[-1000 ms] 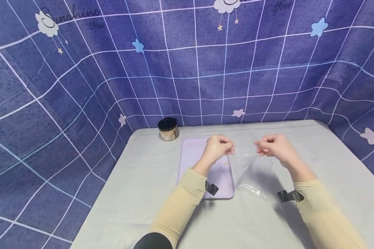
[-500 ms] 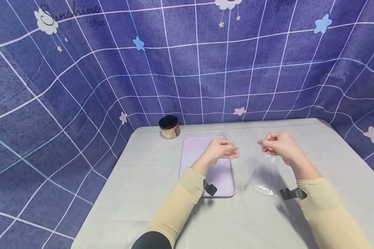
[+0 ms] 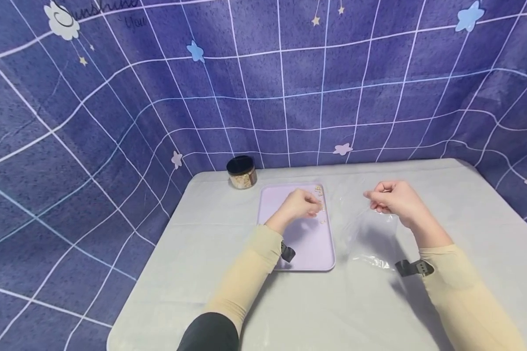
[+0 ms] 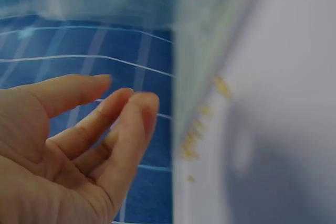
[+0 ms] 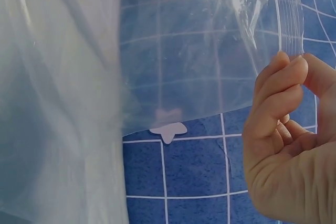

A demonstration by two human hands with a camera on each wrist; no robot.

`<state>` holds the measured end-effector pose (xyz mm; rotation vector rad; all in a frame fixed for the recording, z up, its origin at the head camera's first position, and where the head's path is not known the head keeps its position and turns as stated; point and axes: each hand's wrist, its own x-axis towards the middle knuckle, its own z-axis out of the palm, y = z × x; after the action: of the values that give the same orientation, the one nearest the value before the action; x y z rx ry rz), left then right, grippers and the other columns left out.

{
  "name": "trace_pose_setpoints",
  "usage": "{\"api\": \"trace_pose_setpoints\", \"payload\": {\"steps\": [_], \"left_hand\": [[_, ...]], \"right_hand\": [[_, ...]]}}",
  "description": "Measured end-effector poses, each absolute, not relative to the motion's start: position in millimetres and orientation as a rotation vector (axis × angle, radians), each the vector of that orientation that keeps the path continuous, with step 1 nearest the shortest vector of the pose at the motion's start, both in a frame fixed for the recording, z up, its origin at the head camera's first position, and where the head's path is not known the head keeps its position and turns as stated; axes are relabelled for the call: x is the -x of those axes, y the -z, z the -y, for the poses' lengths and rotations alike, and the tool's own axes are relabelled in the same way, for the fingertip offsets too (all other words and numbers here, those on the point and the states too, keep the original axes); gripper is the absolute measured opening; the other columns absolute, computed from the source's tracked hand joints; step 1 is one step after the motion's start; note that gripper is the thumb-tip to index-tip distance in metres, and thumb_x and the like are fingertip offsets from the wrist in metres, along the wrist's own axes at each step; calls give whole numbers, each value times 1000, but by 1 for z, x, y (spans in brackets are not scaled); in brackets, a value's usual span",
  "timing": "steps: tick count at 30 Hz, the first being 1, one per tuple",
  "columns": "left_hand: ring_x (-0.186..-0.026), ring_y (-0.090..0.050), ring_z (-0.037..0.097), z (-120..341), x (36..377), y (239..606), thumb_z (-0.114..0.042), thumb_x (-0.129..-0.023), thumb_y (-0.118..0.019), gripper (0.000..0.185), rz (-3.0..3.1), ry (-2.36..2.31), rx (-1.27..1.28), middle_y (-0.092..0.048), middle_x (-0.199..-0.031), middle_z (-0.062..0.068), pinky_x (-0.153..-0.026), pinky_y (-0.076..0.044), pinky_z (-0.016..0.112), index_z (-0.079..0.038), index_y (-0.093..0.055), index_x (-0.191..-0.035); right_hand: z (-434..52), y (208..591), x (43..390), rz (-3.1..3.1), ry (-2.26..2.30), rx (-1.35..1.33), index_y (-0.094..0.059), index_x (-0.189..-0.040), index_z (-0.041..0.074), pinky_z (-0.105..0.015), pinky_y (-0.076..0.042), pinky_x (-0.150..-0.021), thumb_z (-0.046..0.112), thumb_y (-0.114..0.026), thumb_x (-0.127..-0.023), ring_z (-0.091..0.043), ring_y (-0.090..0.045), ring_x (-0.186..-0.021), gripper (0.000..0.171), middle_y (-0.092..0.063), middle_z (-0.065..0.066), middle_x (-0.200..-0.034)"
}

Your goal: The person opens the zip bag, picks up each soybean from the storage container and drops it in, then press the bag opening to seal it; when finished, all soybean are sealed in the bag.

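Your right hand (image 3: 393, 201) pinches the clear bag (image 3: 369, 234) by its top edge, just right of the tray (image 3: 305, 253) — flimsy, slippery film; keep to the rim. Left hand (image 3: 300, 204) hovers relaxed, empty, over the tray's small pieces (image 3: 319, 191).

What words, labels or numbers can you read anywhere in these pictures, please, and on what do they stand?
"Sunshine": script on the backdrop, by the cloud at top left, partly cut off by the frame edge.
"You": small script just beneath it, faint.
Jar label: too small to read.
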<state>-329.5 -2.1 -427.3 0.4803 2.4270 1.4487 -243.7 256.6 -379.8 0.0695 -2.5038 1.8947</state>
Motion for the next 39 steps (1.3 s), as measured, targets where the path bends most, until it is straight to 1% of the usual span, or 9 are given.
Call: {"api": "trace_pose_setpoints", "payload": {"steps": [2,7,10,16,21,26,31,35,39], "left_hand": [[-68,-69,15,1,337,436,-8,-87,-80,9,-2586,-1173,-563,-72,-88,4,-68,-57,24,-3,-76,-93],[-77,-61,10,-8,346,454,-22,-80,-87,16,-2788,-723,-761,-69,-85,-6,-82,-48,22,-14,-74,-82],[-79,-57,10,-13,345,460,-22,-78,-89,17,-2825,-648,-792,-67,-80,-9,-85,-46,23,-16,-73,-78],[-73,-57,8,-14,343,469,-13,-77,-89,15,-2837,-668,-799,-68,-73,-11,-80,-48,23,-17,-75,-74],[-71,-58,7,-10,345,470,-10,-79,-86,12,-2801,-789,-815,-68,-72,-10,-75,-48,22,-15,-76,-75],[-62,-64,7,-2,345,454,-2,-84,-79,5,-2612,-1245,-690,-71,-72,-2,-63,-55,21,-6,-77,-84],[-72,-69,13,-7,328,410,3,-87,-78,10,-2279,-1792,-634,-74,-86,9,-72,-61,28,4,-75,-97],[-75,-72,16,-21,308,382,1,-88,-78,14,-2146,-1877,-754,-76,-90,12,-75,-61,32,6,-75,-101],[-73,-71,12,-33,296,376,3,-87,-78,11,-2165,-1823,-801,-77,-90,11,-73,-61,30,5,-77,-98]], "right_hand": [[-258,380,244,2502,-1893,-69,-64,-75,4,-16,-47,-48,11,-72,-94,-3,-56,-52,22,-65,4,-63],[-257,382,245,2497,-1904,-66,-64,-74,5,-17,-49,-49,11,-71,-94,-3,-56,-52,22,-65,4,-63],[-255,384,246,2486,-1913,-70,-64,-75,4,-17,-49,-49,10,-71,-94,-3,-56,-52,21,-65,3,-62],[-253,386,246,2480,-1903,-74,-64,-74,4,-17,-49,-50,10,-71,-94,-3,-56,-52,22,-65,3,-62],[-254,385,246,2487,-1894,-66,-64,-74,5,-17,-51,-52,11,-72,-94,-3,-57,-53,22,-65,3,-63],[-253,384,248,2482,-1906,-65,-65,-74,5,-18,-52,-53,11,-72,-94,-3,-57,-53,22,-65,3,-63],[-251,384,248,2469,-1929,-70,-65,-74,6,-17,-52,-52,10,-71,-94,-3,-57,-52,22,-65,3,-63],[-250,384,248,2468,-1923,-72,-65,-73,6,-18,-52,-52,10,-71,-94,-3,-57,-52,22,-65,3,-63],[-249,383,248,2475,-1906,-62,-64,-74,6,-18,-53,-54,12,-72,-94,-4,-58,-53,22,-65,3,-63]]}}
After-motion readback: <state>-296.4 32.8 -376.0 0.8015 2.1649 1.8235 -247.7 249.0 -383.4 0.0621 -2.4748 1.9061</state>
